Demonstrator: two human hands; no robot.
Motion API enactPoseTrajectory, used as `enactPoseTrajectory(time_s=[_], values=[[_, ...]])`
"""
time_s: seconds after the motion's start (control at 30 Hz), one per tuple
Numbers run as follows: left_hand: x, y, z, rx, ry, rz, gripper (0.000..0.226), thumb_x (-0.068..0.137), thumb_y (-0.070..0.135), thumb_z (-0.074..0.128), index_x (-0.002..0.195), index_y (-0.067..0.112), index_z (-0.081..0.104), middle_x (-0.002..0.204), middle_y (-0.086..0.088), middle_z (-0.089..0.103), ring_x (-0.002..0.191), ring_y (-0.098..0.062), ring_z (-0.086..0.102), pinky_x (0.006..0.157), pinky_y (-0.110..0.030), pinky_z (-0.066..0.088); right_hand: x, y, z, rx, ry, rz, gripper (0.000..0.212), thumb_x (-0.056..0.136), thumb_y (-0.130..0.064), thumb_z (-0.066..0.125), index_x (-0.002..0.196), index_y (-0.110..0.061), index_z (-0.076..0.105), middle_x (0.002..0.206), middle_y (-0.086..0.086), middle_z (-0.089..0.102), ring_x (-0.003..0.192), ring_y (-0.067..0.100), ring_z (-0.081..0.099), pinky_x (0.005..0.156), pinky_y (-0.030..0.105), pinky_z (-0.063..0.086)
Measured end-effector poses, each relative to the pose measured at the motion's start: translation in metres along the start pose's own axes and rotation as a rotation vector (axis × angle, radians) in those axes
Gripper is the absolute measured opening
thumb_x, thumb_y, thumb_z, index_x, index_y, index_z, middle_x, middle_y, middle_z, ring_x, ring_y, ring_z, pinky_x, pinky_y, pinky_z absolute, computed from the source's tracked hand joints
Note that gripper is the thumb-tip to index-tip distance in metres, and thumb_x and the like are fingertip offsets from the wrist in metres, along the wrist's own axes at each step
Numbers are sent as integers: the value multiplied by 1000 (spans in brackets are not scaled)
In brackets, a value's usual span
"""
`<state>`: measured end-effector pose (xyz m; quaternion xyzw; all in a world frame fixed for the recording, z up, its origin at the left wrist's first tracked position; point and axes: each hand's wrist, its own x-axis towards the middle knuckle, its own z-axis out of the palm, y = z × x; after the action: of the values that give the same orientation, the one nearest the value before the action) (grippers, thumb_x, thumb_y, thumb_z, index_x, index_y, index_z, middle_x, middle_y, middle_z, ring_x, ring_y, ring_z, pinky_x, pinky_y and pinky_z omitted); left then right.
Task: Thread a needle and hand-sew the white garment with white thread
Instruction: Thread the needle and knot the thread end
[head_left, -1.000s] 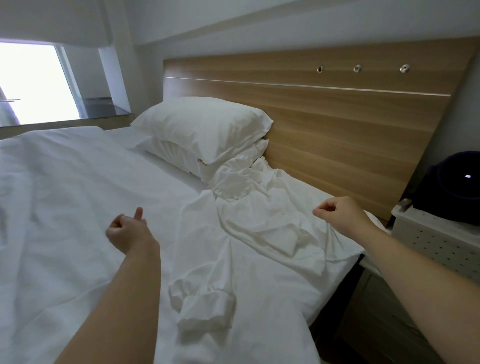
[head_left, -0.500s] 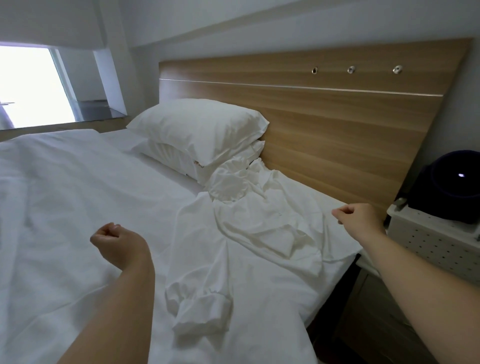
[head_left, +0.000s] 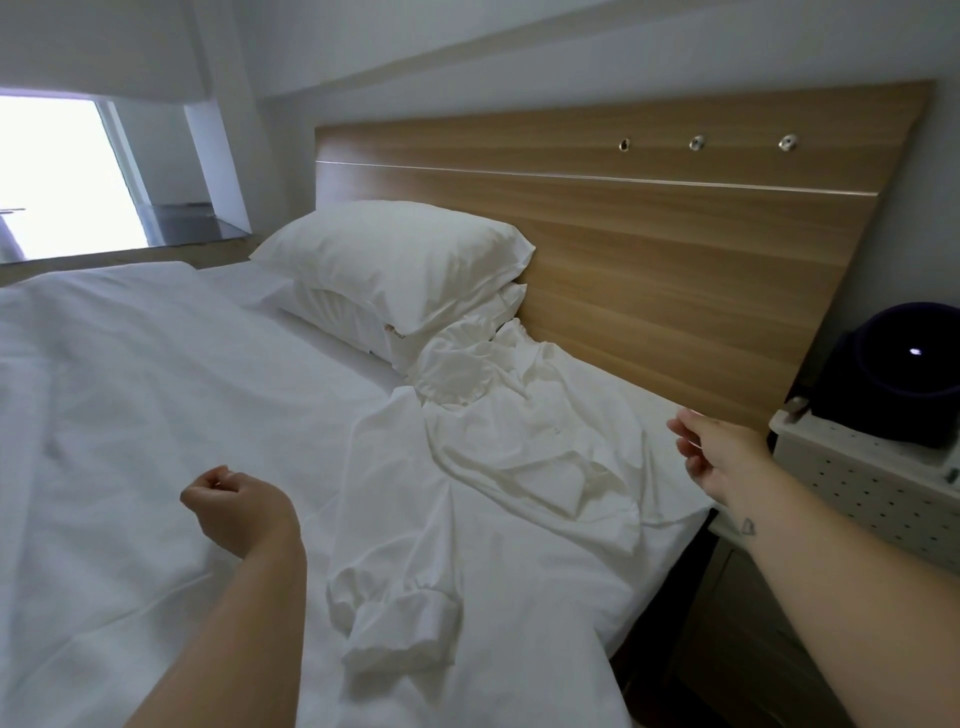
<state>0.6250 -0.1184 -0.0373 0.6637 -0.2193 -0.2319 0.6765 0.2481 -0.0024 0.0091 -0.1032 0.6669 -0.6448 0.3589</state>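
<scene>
A white garment lies crumpled on the white bed, its cuffed sleeve stretched toward me. My left hand hovers over the sheet to the left of the garment, fingers curled into a loose fist with nothing in it. My right hand is raised at the bed's right edge, beside the garment and apart from it, fingers spread and empty. No needle or thread is visible.
Two stacked white pillows rest against a wooden headboard. A white perforated nightstand at the right carries a dark round object. A bright window is at far left. The white duvet covers the bed's left.
My left hand has drawn back toward me and closed its thumb in. My right hand has moved right toward the nightstand and opened from a fist to spread fingers.
</scene>
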Motion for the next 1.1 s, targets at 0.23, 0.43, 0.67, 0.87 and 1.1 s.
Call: enactPoseTrajectory(time_s=[0.23, 0.43, 0.67, 0.87, 1.1], values=[[-3, -6, -8, 108, -68, 64, 28, 100, 6, 33, 123, -3, 47, 123, -25, 57, 112, -38, 55, 88, -38, 41, -3, -3, 8, 387, -118, 105, 16, 97, -11, 52, 83, -6, 58, 82, 3, 62, 70, 8, 58, 41, 13, 48], [-18, -4, 7, 223, -312, 200, 21, 99, 8, 41, 114, 1, 54, 109, -24, 65, 105, -37, 61, 83, -36, 41, -24, -13, 25, 548, -282, 100, 19, 98, 0, 42, 86, -7, 55, 66, 9, 68, 58, 17, 68, 50, 24, 57], [-67, 29, 36, 942, -1292, 622, 50, 96, 28, 55, 144, 26, 42, 150, -10, 32, 105, -21, 65, 90, -34, 52, -62, -31, 52, -333, -453, -317, 10, 93, 1, 53, 95, -5, 62, 76, 9, 70, 65, 18, 67, 63, 27, 56], [-98, 95, 17, 1151, -840, 1001, 34, 98, 40, 46, 130, 37, 56, 148, -1, 35, 131, -27, 32, 103, -41, 33, -88, -51, 53, -574, -579, -522, 15, 89, 2, 54, 84, -6, 66, 67, 8, 67, 60, 16, 62, 67, 28, 54], [-137, 113, 13, 266, -1358, 697, 59, 92, 22, 61, 145, 29, 37, 132, 9, 54, 127, -9, 44, 107, -31, 36, -106, -62, 53, -411, -806, -463, 13, 89, 3, 56, 87, -2, 68, 72, 10, 70, 64, 16, 66, 65, 24, 56]])
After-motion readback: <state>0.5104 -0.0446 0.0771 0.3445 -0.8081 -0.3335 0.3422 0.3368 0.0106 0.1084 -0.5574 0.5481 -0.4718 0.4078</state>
